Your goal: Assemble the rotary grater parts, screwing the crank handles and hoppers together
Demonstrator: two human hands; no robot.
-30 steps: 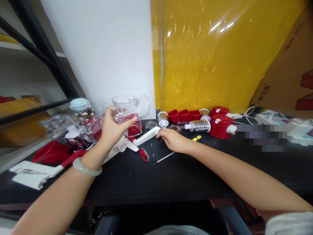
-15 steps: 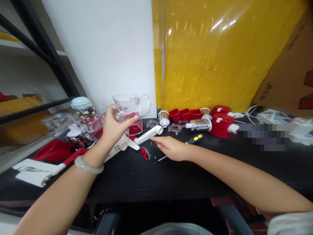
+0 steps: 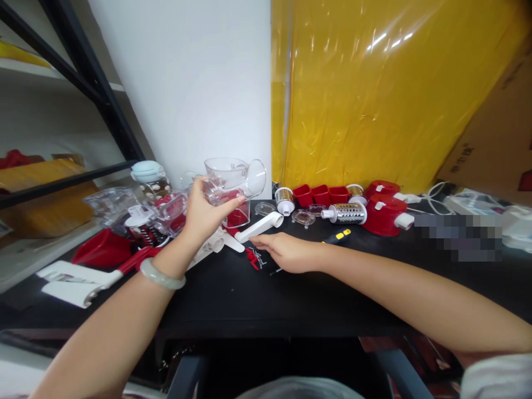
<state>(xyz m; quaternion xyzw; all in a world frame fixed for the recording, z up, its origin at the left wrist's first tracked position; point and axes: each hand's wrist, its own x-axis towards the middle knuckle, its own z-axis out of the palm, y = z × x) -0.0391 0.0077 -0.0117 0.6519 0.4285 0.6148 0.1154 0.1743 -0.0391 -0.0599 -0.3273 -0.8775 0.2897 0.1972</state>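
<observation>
My left hand (image 3: 210, 213) is wrapped round a clear plastic grater housing (image 3: 228, 172) with a wide top and a round side opening, holding it up over the table's back left. Fingers stretched out and edge down, my right hand (image 3: 288, 252) rests at the black tabletop. By its fingertips lies a small heap of screws (image 3: 260, 257) with red bits (image 3: 251, 258). A screwdriver (image 3: 337, 236) with a black and yellow handle lies partly hidden behind my right hand. Just beyond the fingers is a white crank handle (image 3: 261, 226).
Drum graters (image 3: 344, 213), red pushers (image 3: 321, 194), clear discs (image 3: 303, 218) and red bases (image 3: 384, 215) line the back. At left are clear housings (image 3: 110, 205), a red tray (image 3: 102, 248) and a white-and-red part (image 3: 75, 282). A shelf frame (image 3: 95, 94) stands left.
My right hand has slid left towards the screw heap, and the loose screws beside it no longer show. The view has turned slightly left; my left hand still holds the housing.
</observation>
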